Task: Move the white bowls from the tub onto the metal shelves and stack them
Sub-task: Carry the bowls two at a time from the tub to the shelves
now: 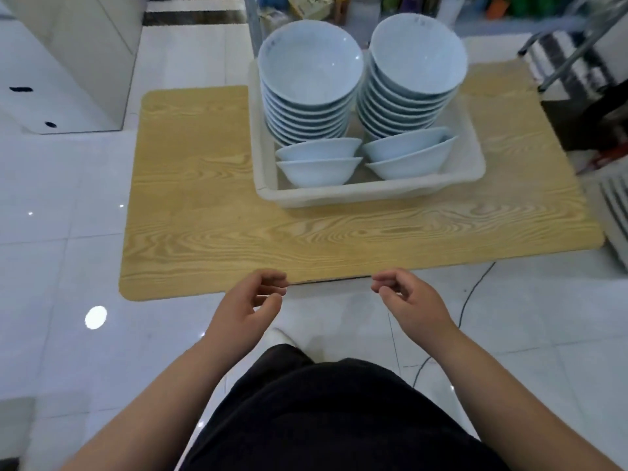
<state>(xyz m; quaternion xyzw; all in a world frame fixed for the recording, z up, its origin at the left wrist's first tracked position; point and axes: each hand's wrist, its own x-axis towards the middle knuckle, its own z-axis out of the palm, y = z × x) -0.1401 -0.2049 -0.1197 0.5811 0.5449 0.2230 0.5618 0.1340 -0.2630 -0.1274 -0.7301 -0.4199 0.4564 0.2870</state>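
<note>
A white plastic tub [370, 193] sits at the back right of a low wooden table [217, 212]. Inside stand two tall stacks of white bowls, a left stack [309, 83] and a right stack [416, 73]. In front of them lie two pairs of smaller white bowls, one pair on the left [317, 161] and one on the right [409, 154]. My left hand [248, 307] and my right hand [407, 300] hover at the table's near edge, well short of the tub. Both have loosely curled fingers and hold nothing.
White tiled floor surrounds the table. A white cabinet [68, 62] stands at the left. A metal frame leg [574, 52] slants at the right, and a thin black cable [472, 297] runs over the floor. Cluttered goods lie behind the tub.
</note>
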